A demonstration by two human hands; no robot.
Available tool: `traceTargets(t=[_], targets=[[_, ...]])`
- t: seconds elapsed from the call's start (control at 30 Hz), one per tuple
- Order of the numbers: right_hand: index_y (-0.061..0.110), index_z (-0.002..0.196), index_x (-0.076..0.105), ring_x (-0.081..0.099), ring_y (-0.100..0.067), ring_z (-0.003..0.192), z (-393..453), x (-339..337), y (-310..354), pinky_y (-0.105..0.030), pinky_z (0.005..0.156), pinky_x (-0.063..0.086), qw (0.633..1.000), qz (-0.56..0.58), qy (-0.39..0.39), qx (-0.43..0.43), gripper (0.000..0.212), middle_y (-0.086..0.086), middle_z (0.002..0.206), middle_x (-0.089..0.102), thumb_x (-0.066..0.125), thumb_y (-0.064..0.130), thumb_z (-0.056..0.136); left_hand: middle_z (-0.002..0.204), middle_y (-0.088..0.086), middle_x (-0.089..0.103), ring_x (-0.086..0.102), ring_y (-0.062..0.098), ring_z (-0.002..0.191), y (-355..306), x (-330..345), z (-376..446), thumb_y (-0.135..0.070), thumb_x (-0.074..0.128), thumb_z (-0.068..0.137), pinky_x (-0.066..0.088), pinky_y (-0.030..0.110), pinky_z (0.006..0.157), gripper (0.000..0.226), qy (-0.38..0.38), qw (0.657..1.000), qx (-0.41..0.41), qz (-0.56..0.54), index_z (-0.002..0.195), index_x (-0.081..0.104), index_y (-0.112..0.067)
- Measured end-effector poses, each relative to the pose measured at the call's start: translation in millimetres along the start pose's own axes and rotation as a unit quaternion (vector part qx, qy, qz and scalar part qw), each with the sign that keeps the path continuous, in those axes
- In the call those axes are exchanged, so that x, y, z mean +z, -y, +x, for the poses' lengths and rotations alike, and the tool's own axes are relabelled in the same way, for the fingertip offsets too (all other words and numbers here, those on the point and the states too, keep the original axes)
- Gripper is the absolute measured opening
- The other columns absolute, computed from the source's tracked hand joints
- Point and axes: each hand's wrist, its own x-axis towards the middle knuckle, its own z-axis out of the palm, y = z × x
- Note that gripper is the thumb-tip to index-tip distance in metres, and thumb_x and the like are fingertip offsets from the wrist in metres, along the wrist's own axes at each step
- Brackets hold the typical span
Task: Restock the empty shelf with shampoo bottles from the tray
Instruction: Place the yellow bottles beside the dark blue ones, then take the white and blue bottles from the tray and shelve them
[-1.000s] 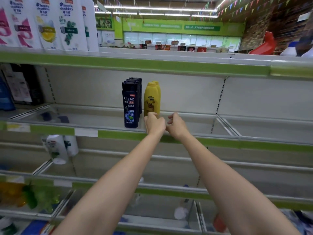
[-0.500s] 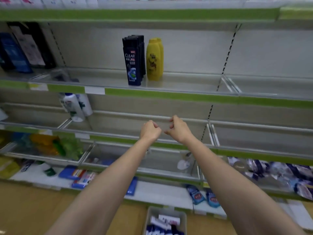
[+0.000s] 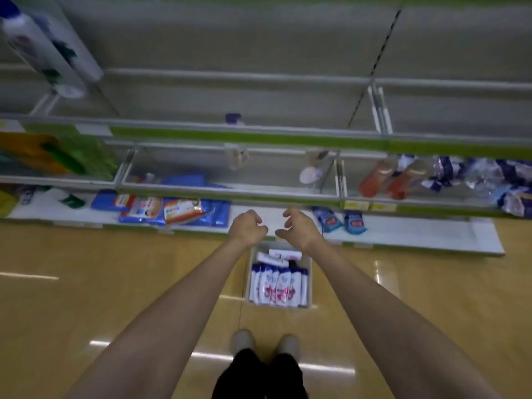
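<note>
Head view looks steeply down past two bare forearms to a tan floor (image 3: 86,298) and the lower tiers of a store shelf (image 3: 247,136) with green edge strips. Both hands hang side by side in the air, close together but not touching, above the far end of a grey tray (image 3: 309,283) that sits on the floor just in front of the bottom shelf. The left hand (image 3: 248,228) has its fingers curled into a loose fist and holds nothing. The right hand (image 3: 299,227) is half curled, thumb and fingers bent toward each other like a claw, also holding nothing. Inside the tray, white shampoo bottles (image 3: 277,286) with pink and blue labels stand packed in a row at the near end, with a few more lying flat behind them. Two light shoes (image 3: 243,339) and dark trouser legs show below the tray. Blue packets (image 3: 161,207) lie on the bottom shelf to the left of the hands.
</note>
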Motion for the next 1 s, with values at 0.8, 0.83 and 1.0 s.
traceTargets(t=[0.8, 0.83, 1.0], targets=[[0.003, 0.115, 0.053, 0.059, -0.027, 0.102, 170, 318, -335, -0.031, 0.081, 0.045, 0.974, 0.066, 0.018, 0.214, 0.041, -0.014, 0.114, 0.059, 0.068, 0.027, 0.085, 0.127, 0.016, 0.052, 0.055, 0.029, 0.114, 265, 343, 186, -0.022, 0.058, 0.091, 0.047, 0.034, 0.092, 0.037, 0.100, 0.986, -0.130, -0.007, 0.122, 0.051, -0.004], [0.002, 0.114, 0.053, 0.059, -0.027, 0.101, 186, 334, -349, -0.031, 0.079, 0.046, 0.972, 0.067, 0.015, 0.225, 0.041, -0.015, 0.113, 0.059, 0.068, 0.027, 0.084, 0.130, 0.017, 0.047, 0.053, 0.031, 0.117, 273, 360, 201, -0.022, 0.057, 0.091, 0.046, 0.035, 0.096, 0.041, 0.092, 0.986, -0.139, -0.009, 0.126, 0.046, -0.003], [-0.002, 0.127, 0.044, 0.058, -0.028, 0.110, 248, 398, -383, -0.038, 0.096, 0.049, 0.959, 0.057, -0.006, 0.279, 0.056, -0.017, 0.123, 0.057, 0.062, 0.032, 0.087, 0.136, 0.017, 0.036, 0.039, 0.032, 0.127, 296, 424, 258, -0.031, 0.060, 0.089, 0.039, 0.040, 0.101, 0.063, 0.042, 0.986, -0.159, 0.039, 0.136, 0.028, -0.004]])
